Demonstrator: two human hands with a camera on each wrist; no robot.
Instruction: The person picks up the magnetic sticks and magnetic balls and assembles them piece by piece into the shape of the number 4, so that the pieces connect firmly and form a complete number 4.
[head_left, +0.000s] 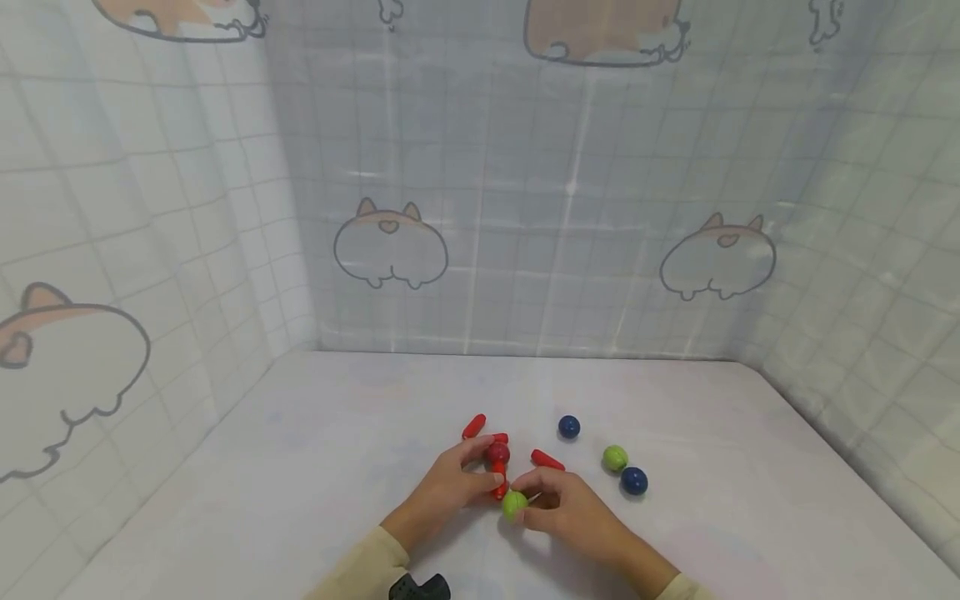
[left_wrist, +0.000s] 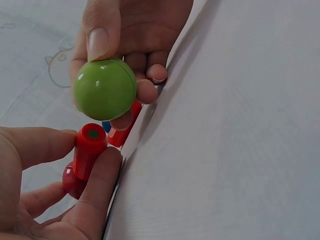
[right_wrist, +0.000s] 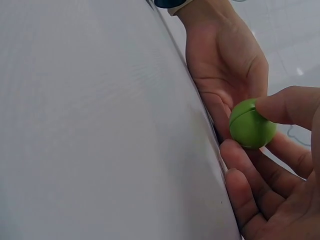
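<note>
My left hand [head_left: 448,482] pinches a short red stick [left_wrist: 90,152] between thumb and finger. The end facing up shows a green spot. At the stick's other end is a dark red ball [head_left: 498,452], against which other fingers of that hand lie. My right hand [head_left: 570,507] holds a shiny green ball [head_left: 514,505] with a thin seam, thumb on one side and fingertips on the other. In the left wrist view this ball is just above the stick's end; whether the two touch cannot be told.
Loose red sticks lie around the hands, one behind the left hand [head_left: 474,426] and another red stick [head_left: 547,460] beyond the right. To the right on the white table [head_left: 360,417] are a blue ball [head_left: 569,427], a green ball [head_left: 615,457] and another blue ball [head_left: 633,481]. Patterned curtains [head_left: 510,167] enclose the table.
</note>
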